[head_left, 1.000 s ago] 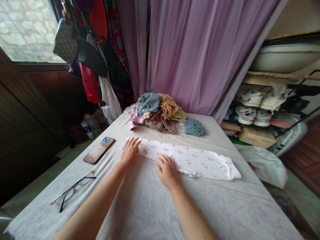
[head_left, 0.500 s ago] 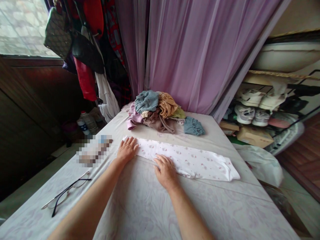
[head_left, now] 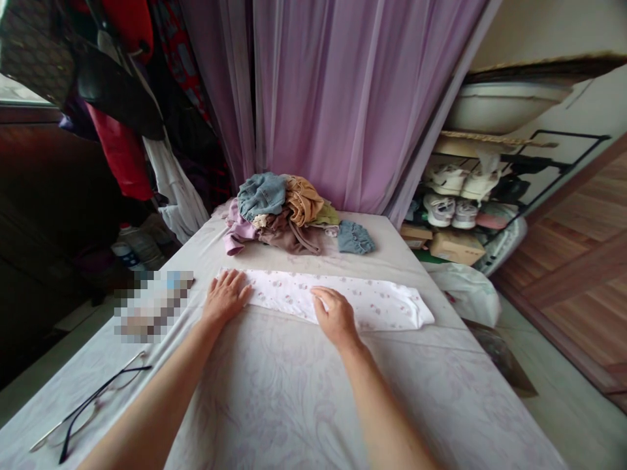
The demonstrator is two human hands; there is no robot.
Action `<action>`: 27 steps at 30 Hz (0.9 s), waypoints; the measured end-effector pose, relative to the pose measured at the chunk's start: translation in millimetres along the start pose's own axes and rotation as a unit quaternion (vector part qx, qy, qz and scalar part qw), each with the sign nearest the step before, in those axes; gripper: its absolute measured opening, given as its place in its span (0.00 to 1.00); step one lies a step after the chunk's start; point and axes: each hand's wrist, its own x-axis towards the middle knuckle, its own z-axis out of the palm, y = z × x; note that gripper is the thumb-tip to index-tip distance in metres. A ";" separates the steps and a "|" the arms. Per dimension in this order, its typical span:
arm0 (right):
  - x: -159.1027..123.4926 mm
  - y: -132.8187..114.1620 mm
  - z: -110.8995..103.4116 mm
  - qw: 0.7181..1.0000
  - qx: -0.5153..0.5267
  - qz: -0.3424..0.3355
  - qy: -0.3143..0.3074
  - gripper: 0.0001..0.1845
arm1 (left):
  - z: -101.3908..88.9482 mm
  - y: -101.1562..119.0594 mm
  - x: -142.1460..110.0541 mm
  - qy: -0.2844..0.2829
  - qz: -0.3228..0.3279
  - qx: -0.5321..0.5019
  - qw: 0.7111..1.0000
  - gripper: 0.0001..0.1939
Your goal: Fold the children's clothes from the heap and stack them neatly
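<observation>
A white garment with a small print (head_left: 294, 290), which looks like a pair of pants, lies folded lengthwise in a long strip across the bed. Its right end has a plain white cuff. My left hand (head_left: 226, 297) rests flat on the strip's left end, fingers spread. Over the middle of the strip is my right hand (head_left: 337, 316), its fingers loosely bent and thumb apart, with nothing visible in its grasp. Whether its fingertips press on the cloth I cannot tell. Behind the strip sits a heap of crumpled clothes (head_left: 279, 219), with a folded blue-grey garment (head_left: 355, 237) beside it.
Eyeglasses (head_left: 93, 405) and a blurred-out object (head_left: 157, 307) lie on the bed (head_left: 274, 398) at left. Purple curtains (head_left: 323, 98) hang behind it. Bags and clothes (head_left: 120, 85) hang at far left. A shoe rack (head_left: 455, 189) and a plastic bag (head_left: 465, 290) are at right.
The view has turned to the right. My right hand has slid rightward and farther over the printed garment, its fingers more bent. My left hand stays on the left end.
</observation>
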 end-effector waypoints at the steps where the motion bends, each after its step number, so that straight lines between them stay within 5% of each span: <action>1: 1.1 11.8 -9.3 1.000 -0.011 0.022 0.017 0.16 | -0.3 -0.1 0.1 0.001 0.000 0.001 1.000 0.26; 5: -10.6 65.4 -49.3 0.992 -0.046 0.117 0.014 0.16 | -0.3 -0.3 1.3 0.002 0.006 0.001 1.000 0.26; 10: -42.5 120.3 -94.7 0.990 -0.073 0.113 -0.049 0.16 | -0.2 -0.1 3.5 0.024 0.013 -0.007 1.000 0.24; 18: -60.3 145.8 -119.7 0.994 -0.075 0.081 -0.024 0.15 | -1.1 10.6 0.6 0.007 -0.010 0.029 0.999 0.25; 22: -61.1 145.5 -120.9 0.995 -0.051 0.059 -0.058 0.10 | 4.3 52.2 -13.7 -0.005 0.044 -0.019 0.999 0.24; 27: -63.5 144.6 -120.3 0.995 -0.060 0.051 -0.060 0.09 | 15.8 133.7 -41.8 -0.047 0.253 -0.137 0.957 0.22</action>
